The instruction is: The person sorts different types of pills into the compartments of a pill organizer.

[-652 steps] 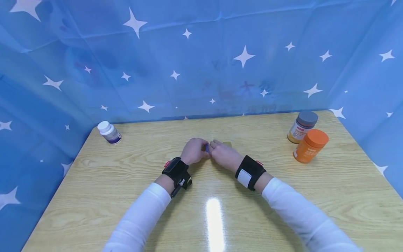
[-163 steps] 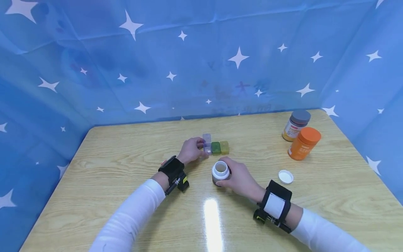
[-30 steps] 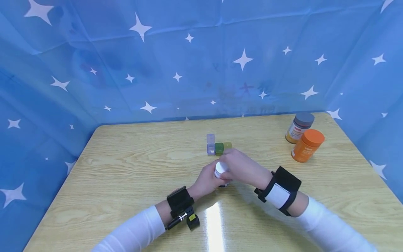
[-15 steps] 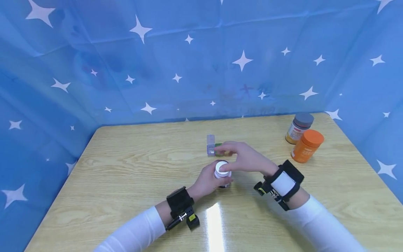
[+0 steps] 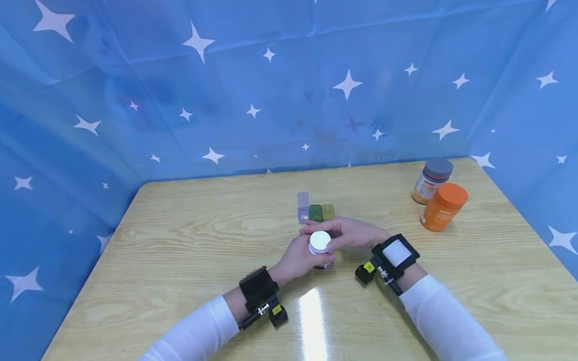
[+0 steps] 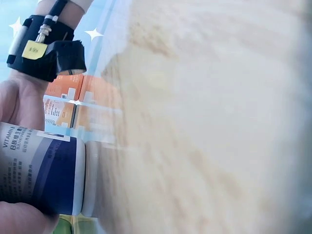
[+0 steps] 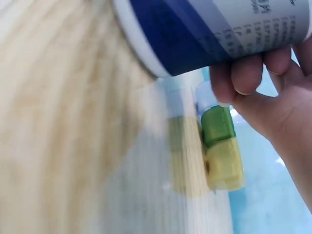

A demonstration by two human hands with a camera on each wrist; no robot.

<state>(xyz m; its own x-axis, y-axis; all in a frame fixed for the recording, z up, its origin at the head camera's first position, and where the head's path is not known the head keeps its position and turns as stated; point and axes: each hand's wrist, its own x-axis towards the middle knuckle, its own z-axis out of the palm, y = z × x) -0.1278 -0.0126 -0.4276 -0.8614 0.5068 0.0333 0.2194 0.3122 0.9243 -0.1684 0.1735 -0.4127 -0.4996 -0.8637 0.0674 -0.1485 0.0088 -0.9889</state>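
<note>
My left hand (image 5: 295, 258) grips a white vitamin bottle (image 6: 53, 170) with a blue-banded label, which stands upright near the middle of the table. Its white lid (image 5: 320, 241) is on top. From the right, my right hand (image 5: 354, 232) holds the lid, thumb at the near edge and fingers round the far side. Just behind the bottle lies a small pill organizer (image 5: 315, 212) with clear, green and yellow compartments. The clear one's flap (image 5: 303, 198) is raised, and something small and white lies inside. Green and yellow (image 7: 224, 168) are covered.
At the table's back right stand a grey-lidded bottle (image 5: 432, 181) and, in front of it, an orange bottle (image 5: 444, 207). A blue star-patterned curtain (image 5: 289, 100) borders the back and sides of the wooden table (image 5: 189, 240).
The lid, on the table earlier, now sits on the bottle. My left hand moved from the organizer to the bottle. My right hand spread its fingers off the lid, then returned.
</note>
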